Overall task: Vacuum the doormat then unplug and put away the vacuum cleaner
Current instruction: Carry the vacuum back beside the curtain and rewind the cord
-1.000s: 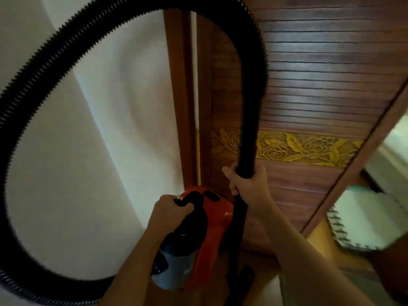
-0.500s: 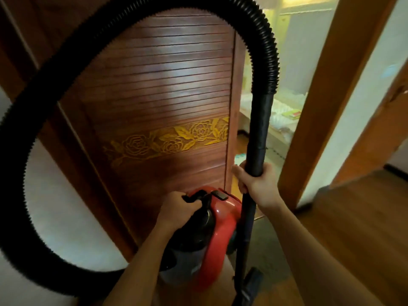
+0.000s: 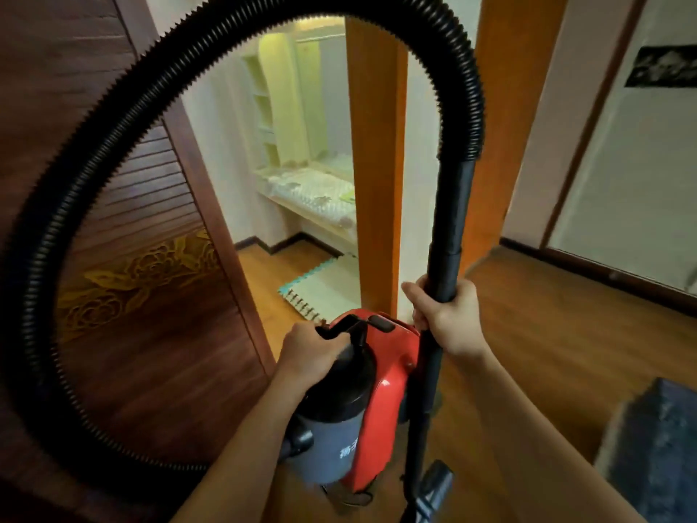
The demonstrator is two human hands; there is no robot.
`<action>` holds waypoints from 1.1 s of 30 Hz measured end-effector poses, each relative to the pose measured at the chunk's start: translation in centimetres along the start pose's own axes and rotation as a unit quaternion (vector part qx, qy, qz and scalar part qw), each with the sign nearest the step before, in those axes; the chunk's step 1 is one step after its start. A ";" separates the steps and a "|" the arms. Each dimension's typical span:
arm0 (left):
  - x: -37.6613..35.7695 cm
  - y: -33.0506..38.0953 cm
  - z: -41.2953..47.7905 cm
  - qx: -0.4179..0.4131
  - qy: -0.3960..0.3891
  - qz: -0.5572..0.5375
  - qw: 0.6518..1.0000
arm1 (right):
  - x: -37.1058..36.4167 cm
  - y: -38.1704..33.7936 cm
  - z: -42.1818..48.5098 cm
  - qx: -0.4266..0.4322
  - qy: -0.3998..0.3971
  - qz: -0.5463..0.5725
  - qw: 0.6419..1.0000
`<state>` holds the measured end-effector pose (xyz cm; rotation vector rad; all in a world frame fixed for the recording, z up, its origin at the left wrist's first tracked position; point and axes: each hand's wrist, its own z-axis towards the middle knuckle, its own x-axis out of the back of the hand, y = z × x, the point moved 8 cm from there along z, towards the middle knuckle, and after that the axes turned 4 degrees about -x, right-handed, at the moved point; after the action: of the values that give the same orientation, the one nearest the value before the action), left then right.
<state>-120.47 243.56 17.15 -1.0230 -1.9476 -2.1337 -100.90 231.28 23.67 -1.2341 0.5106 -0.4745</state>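
Saw at far left a carved wooden door [image 3: 132, 296], partly masked by the black ribbed hose [image 3: 75, 220], its lower end lost behind the forearm. Found the left hand [image 3: 309, 352] curled tight round the black carry handle [image 3: 339, 326] of the red vacuum cleaner [image 3: 388, 390], upright mid-frame over the wooden floor [image 3: 547, 334]; could not tell whether lifted or resting. Found the right hand [image 3: 449, 318] wrapped round the black wand [image 3: 449, 220], just beside the body. Barely made out the nozzle [image 3: 433, 488], cut off at the bottom. Glimpsed a grey mat [image 3: 656, 447] lower right, blurred and cropped.
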 end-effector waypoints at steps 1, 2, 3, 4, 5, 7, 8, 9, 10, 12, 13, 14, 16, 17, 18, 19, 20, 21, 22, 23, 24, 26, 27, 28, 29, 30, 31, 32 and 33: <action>-1.5 1.1 0.4 -0.004 0.001 0.003 1.000 | 1.9 -0.1 0.4 0.001 0.005 0.001 1.000; -3.0 2.2 0.8 -0.010 0.001 0.003 1.000 | 3.7 -0.2 0.8 0.004 0.010 0.001 1.000; -4.5 3.2 1.1 -0.016 -0.004 0.002 1.000 | 5.5 -0.2 1.1 0.006 0.019 -0.002 1.000; -6.0 4.1 1.4 -0.021 -0.012 0.001 1.000 | 7.2 -0.3 1.4 0.006 0.031 -0.007 0.999; -7.4 4.9 1.6 -0.024 -0.022 -0.001 0.999 | 8.7 -0.4 1.5 0.004 0.044 -0.009 0.999; -10.1 6.6 2.1 -0.028 -0.041 0.001 0.999 | 11.5 -0.8 1.9 0.004 0.067 -0.004 0.998; -11.4 7.3 2.5 -0.029 -0.050 0.005 0.998 | 12.7 -0.9 2.1 0.005 0.076 -0.001 0.997; -12.6 8.1 2.9 -0.033 -0.057 0.011 0.998 | 14.0 -0.9 2.4 0.007 0.085 -0.001 0.996; -13.8 8.7 3.4 -0.038 -0.064 0.016 0.997 | 15.1 -0.8 2.8 0.009 0.093 -0.003 0.996; -16.2 9.9 4.5 -0.052 -0.077 0.027 0.995 | 17.3 -0.4 3.5 0.013 0.108 -0.016 0.994; -17.4 10.4 5.1 -0.058 -0.084 0.034 0.994 | 18.5 -0.1 3.9 0.011 0.115 -0.021 0.993; -18.7 10.9 5.8 -0.063 -0.094 0.039 0.993 | 19.6 0.2 4.3 0.008 0.122 -0.024 0.992; -21.5 12.0 7.4 -0.070 -0.116 0.041 0.990 | 22.1 1.1 5.4 0.000 0.144 -0.027 0.989; -22.8 12.5 8.3 -0.075 -0.126 0.043 0.988 | 23.3 1.6 6.1 -0.004 0.156 -0.028 0.987; -24.1 13.0 9.4 -0.078 -0.135 0.042 0.987 | 24.5 2.0 6.8 -0.007 0.166 -0.033 0.985; -25.5 13.5 10.4 -0.082 -0.145 0.042 0.985 | 25.5 2.4 7.7 -0.009 0.176 -0.039 0.984; -26.9 13.9 11.7 -0.085 -0.154 0.041 0.984 | 26.5 2.9 8.7 -0.012 0.184 -0.044 0.982; -28.4 14.2 13.0 -0.088 -0.164 0.045 0.982 | 27.5 3.5 9.7 -0.015 0.194 -0.047 0.980; -29.9 14.6 14.3 -0.088 -0.176 0.049 0.979 | 28.6 4.1 10.9 -0.018 0.204 -0.048 0.978; -31.4 15.2 15.8 -0.089 -0.188 0.049 0.977 | 29.6 4.6 12.2 -0.021 0.216 -0.050 0.975; -33.1 15.7 17.4 -0.091 -0.199 0.048 0.975 | 30.7 5.2 13.7 -0.026 0.229 -0.055 0.972; -36.1 16.9 20.7 -0.097 -0.221 0.051 0.969 | 32.8 6.1 16.6 -0.034 0.252 -0.065 0.965; -37.4 17.7 22.4 -0.100 -0.231 0.052 0.966 | 33.7 6.4 18.1 -0.038 0.264 -0.071 0.961; -38.7 18.6 24.1 -0.104 -0.238 0.052 0.964 | 34.6 6.6 19.8 -0.041 0.277 -0.075 0.957; -39.9 19.5 25.8 -0.107 -0.244 0.052 0.962 | 35.5 6.7 21.4 -0.042 0.288 -0.080 0.953; -41.2 20.5 27.4 -0.109 -0.253 0.050 0.960 | 36.5 6.8 23.1 -0.043 0.299 -0.084 0.950; -42.5 21.5 29.0 -0.114 -0.265 0.049 0.956 | 37.4 6.8 24.7 -0.042 0.311 -0.086 0.946; -43.7 22.6 30.5 -0.121 -0.277 0.050 0.952 | 38.3 6.7 26.2 -0.041 0.321 -0.090 0.942; -44.9 23.7 31.8 -0.131 -0.288 0.052 0.947 | 39.2 6.7 27.6 -0.040 0.330 -0.095 0.938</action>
<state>-61.20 251.33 13.57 -1.9350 -1.7621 -2.2490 -52.70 230.57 19.83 -1.1919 0.9880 -1.0570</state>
